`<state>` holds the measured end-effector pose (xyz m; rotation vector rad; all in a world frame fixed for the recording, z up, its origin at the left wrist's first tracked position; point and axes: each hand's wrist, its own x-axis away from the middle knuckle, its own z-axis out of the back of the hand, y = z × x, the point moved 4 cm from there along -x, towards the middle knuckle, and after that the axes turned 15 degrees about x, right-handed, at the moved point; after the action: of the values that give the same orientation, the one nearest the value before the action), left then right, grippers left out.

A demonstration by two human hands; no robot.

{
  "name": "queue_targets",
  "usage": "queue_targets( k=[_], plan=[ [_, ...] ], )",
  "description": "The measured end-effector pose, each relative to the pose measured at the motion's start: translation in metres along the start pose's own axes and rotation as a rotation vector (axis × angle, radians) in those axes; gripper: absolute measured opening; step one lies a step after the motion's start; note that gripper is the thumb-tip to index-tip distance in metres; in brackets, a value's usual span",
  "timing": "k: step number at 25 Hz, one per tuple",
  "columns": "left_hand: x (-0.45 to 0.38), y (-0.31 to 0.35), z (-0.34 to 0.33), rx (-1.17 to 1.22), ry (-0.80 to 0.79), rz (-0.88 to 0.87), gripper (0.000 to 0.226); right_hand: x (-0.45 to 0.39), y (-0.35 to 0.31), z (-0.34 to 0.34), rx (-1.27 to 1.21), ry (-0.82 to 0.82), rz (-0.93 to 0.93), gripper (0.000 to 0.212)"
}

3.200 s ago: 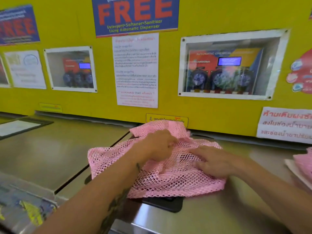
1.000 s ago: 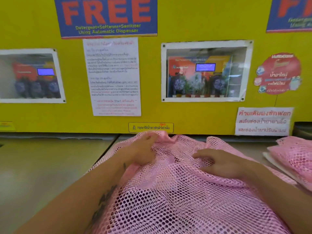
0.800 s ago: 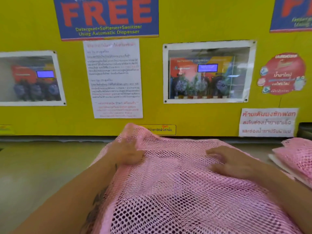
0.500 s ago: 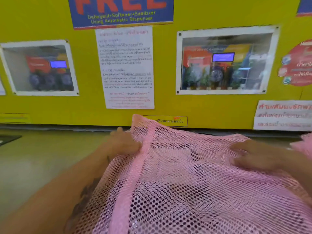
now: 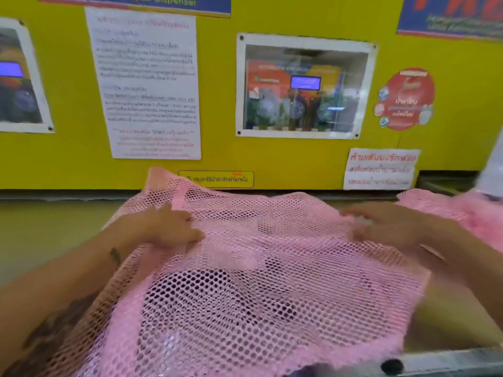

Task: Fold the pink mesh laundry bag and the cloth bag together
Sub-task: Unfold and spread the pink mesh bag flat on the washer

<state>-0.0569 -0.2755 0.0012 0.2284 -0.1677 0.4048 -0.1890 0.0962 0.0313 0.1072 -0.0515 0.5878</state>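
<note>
The pink mesh laundry bag [image 5: 272,268] lies spread wide over the metal machine top, filling the middle of the view. My left hand [image 5: 168,227] presses on its far left part, fingers bent into the mesh near the solid pink hem. My right hand [image 5: 386,224] lies flat on its far right part, fingers apart and blurred by motion. A paler patch shows through the mesh near the middle; I cannot tell whether it is the cloth bag.
A second heap of pink mesh [image 5: 468,213] sits at the right edge. The yellow wall [image 5: 217,159] with notices and a dispenser window [image 5: 302,88] stands just behind. Bare steel top [image 5: 40,235] lies to the left; a metal edge with a black knob [image 5: 392,365] runs along the front.
The bunched bag has been opened out and spread flat. My hands have moved apart, the right hand sliding right. The view has shifted right and closer.
</note>
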Motion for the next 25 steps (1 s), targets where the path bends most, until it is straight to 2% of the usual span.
queue_targets(
  k=[2, 3, 7, 9, 12, 17, 19, 21, 23, 24, 25],
  plan=[
    [0.004, 0.025, 0.014, -0.161, 0.061, -0.078, 0.082, 0.021, 0.002, -0.014, 0.063, -0.1, -0.009, 0.062],
    [0.01, 0.046, 0.019, -0.144, 0.097, -0.129, 0.078, 0.028, 0.004, -0.015, 0.038, -0.094, -0.01, 0.057],
    [0.021, 0.142, 0.015, 0.084, 0.084, -0.41, 0.061, 0.029, 0.023, 0.01, -0.241, 0.161, -0.051, 0.038],
    [0.013, 0.18, 0.007, 0.084, 0.069, -0.461, 0.061, 0.012, 0.034, 0.022, -0.282, 0.262, -0.07, 0.034],
    [-0.007, 0.215, -0.008, 0.032, 0.087, -0.403, 0.067, -0.03, 0.042, 0.028, -0.245, 0.305, -0.085, 0.031],
    [-0.03, 0.21, -0.046, 0.145, 0.133, -0.291, 0.066, -0.092, 0.032, -0.012, -0.187, 0.088, -0.162, 0.016],
    [-0.036, 0.201, -0.053, 0.167, 0.155, -0.285, 0.066, -0.104, 0.019, -0.014, -0.158, 0.037, -0.114, 0.017],
    [-0.039, 0.196, -0.054, 0.169, 0.14, -0.275, 0.068, -0.107, 0.006, -0.003, -0.38, -0.019, 0.015, 0.015],
    [-0.043, 0.194, -0.054, 0.149, 0.104, -0.247, 0.07, -0.11, 0.004, 0.007, -0.869, -0.123, 0.099, 0.009],
    [-0.045, 0.194, -0.054, 0.144, 0.085, -0.234, 0.071, -0.111, 0.006, 0.01, -1.031, -0.158, 0.109, 0.012],
    [-0.046, 0.194, -0.055, 0.141, 0.067, -0.224, 0.072, -0.113, 0.009, 0.011, -1.091, -0.175, 0.115, 0.018]
  ],
)
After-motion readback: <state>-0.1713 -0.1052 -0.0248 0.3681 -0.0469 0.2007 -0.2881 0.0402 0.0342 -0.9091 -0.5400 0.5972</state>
